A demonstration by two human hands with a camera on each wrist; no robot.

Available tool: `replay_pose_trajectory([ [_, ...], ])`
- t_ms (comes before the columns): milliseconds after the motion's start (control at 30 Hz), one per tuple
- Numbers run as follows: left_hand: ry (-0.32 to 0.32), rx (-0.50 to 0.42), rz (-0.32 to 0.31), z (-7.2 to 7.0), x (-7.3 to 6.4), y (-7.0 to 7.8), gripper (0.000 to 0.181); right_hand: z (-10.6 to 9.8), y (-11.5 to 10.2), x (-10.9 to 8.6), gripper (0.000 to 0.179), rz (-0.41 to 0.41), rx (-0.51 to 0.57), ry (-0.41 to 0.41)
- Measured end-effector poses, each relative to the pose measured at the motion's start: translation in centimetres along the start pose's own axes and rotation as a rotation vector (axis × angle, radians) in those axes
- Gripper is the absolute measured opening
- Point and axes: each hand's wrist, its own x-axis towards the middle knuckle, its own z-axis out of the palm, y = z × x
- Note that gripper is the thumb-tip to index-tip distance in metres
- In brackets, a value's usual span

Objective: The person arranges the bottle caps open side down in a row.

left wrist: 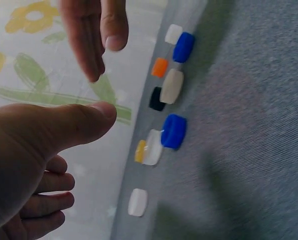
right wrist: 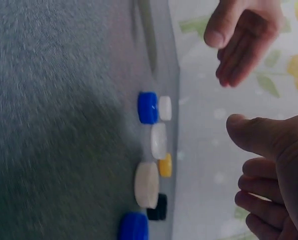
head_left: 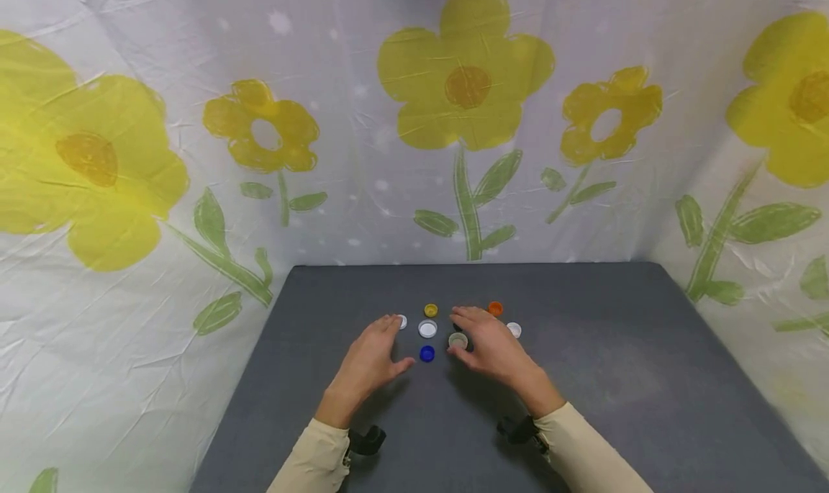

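Caps (head_left: 427, 353) sit in a loose cluster on the table (head_left: 648, 406). Probably best: descend straight, pinch one by its sides, spare its neighbours. Nine total: 3 white (left wrist: 137, 202), 2 blue (left wrist: 184, 47), 1 yellow (head_left: 430, 310), 1 orange (head_left: 495, 308), 1 beige (left wrist: 172, 86), 1 black (left wrist: 156, 100). Left hand (head_left: 368, 356) and right hand (head_left: 494, 349) hover close by, relaxed, unclosed, gripping nothing.

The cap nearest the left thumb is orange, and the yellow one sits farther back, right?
Not orange: the head view shows the blue cap lies nearest the left thumb. The yellow cap does sit farther back.
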Motion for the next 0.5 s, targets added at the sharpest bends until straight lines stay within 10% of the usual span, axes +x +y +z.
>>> replay_pose_trajectory([
  [500,0.016,-0.011,0.079,4.0,0.5,0.2,0.054,4.2,-0.9,0.9,0.048,-0.077,-0.011,-0.027],
])
